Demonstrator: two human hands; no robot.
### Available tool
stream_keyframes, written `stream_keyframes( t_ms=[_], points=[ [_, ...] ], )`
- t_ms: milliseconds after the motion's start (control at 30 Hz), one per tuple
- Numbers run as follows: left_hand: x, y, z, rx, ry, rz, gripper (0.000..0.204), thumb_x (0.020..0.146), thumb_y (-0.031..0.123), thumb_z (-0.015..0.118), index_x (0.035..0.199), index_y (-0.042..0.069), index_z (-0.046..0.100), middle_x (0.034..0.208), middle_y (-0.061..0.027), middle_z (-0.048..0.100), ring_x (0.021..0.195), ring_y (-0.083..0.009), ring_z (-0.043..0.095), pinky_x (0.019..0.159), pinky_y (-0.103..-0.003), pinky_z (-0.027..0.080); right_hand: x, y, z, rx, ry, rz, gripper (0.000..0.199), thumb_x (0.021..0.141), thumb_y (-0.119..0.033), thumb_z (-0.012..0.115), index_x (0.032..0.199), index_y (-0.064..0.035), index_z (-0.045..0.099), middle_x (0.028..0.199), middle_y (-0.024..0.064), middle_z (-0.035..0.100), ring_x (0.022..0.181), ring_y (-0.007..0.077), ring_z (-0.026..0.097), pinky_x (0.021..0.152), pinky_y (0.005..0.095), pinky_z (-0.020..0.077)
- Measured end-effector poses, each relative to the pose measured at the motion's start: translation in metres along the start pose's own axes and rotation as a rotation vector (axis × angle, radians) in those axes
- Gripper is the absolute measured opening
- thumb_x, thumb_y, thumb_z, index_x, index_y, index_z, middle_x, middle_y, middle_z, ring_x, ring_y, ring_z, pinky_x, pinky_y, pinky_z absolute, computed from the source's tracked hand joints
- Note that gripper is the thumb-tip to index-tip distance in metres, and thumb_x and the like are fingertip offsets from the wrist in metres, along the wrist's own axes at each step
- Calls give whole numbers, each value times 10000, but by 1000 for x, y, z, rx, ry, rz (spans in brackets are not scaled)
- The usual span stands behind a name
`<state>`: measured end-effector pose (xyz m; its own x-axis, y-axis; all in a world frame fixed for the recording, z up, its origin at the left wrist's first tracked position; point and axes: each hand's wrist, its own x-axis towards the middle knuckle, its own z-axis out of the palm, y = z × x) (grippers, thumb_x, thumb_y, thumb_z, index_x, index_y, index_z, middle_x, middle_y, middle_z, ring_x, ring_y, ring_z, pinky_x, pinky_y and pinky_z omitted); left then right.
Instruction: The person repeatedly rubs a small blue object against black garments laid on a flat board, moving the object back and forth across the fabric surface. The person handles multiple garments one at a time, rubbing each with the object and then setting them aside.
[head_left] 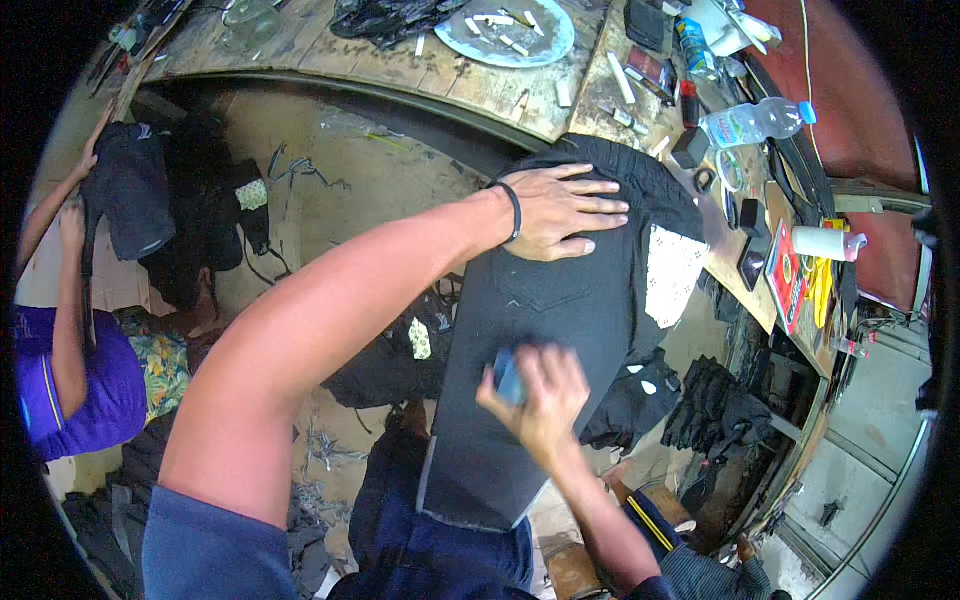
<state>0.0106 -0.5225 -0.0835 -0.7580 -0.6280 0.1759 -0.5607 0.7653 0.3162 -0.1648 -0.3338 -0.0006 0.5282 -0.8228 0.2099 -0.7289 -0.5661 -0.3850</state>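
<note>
A pair of black trousers (475, 440) lies over the corner of the wooden table and runs down toward my lap. It has a gathered waistband at the far end, a stitched back pocket and a white patterned pocket lining (674, 275) hanging out at the right. My left hand (565, 212) rests flat on the cloth below the waistband, fingers stretched out, with a black band at the wrist. Lower down, my right hand (545, 395) grips a small blue block (508, 378) against the leg. Motion blurs that hand, and the block's exact kind does not show.
On the wooden table (390, 75) stand a blue-white plate (505, 35) with white sticks, a water bottle (757, 122), scissors (704, 180) and a white thread cone (825, 243). Dark garments (715, 405) lie on the floor. At left, another person (85, 375) holds dark cloth (130, 190).
</note>
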Motion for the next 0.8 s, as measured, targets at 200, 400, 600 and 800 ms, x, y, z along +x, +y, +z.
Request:
stream_keyframes(
  t_ms=[200, 400, 600, 800],
  points=[
    [1, -4, 6, 1, 26, 6, 641, 1129, 435, 444, 1703, 158, 373, 1779, -59, 352, 1662, -286, 273, 1372, -560, 173, 26, -4, 5, -1, -23, 5, 347, 707, -312, 920, 858, -93, 697, 763, 77, 611, 656, 281, 593, 630, 443, 527],
    [7, -22, -2, -33, -13, 113, 612, 1137, 390, 435, 1694, 141, 382, 1769, -65, 370, 1655, -288, 290, 1370, -534, 210, 0, -32, -13, 210, -295, -142, 352, 720, -363, 902, 830, -110, 683, 805, 57, 623, 736, 272, 623, 676, 413, 555],
    [12, -37, -11, 104, -72, 203, 596, 1143, 354, 432, 1704, 162, 377, 1773, -57, 366, 1662, -322, 269, 1355, -513, 260, 116, 62, 0, 40, 42, -223, 419, 699, -335, 939, 876, -50, 688, 828, 126, 654, 765, 333, 660, 704, 458, 553],
    [8, -28, -11, 28, -43, 105, 566, 1162, 361, 368, 1703, 194, 388, 1775, -29, 364, 1664, -311, 262, 1362, -500, 252, 94, 78, -3, 98, -280, -215, 417, 712, -378, 912, 890, -78, 684, 871, 107, 651, 837, 306, 682, 752, 451, 575]
  ],
)
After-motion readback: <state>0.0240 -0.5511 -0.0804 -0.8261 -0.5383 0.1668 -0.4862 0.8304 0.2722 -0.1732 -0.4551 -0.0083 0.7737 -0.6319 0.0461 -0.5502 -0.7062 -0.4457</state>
